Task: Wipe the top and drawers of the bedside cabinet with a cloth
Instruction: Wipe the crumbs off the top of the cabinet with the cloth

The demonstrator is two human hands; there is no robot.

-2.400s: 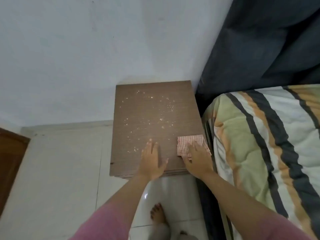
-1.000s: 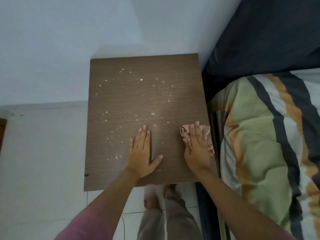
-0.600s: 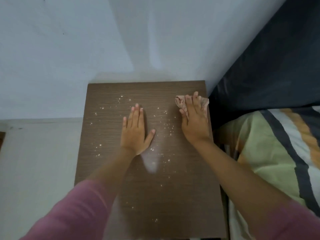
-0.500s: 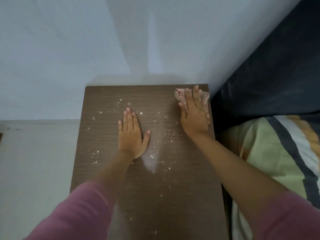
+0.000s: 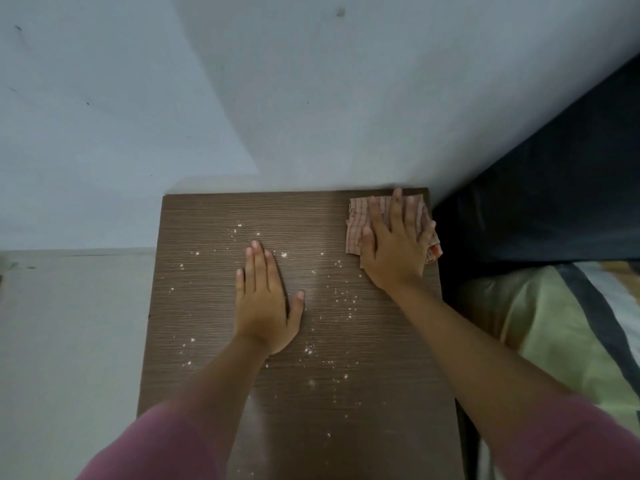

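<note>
Head view: cabinet top [image 5: 381, 393] long axis runs near-far, far edge against wall [image 5: 311, 98], bed [image 5: 571, 323] along right edge. Left hand [image 5: 265, 299] flat mid-top, fingers together. Right hand [image 5: 394, 244] flat, pressing cloth [image 5: 356, 223] into far-right corner. Crumbs [image 5: 346, 303] scattered centre.

cloth [image 5: 360, 223] now at back corner

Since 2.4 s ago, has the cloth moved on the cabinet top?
Yes. The cloth, under the right hand, went from the cabinet top's near right edge to its far right corner by the wall.
</note>
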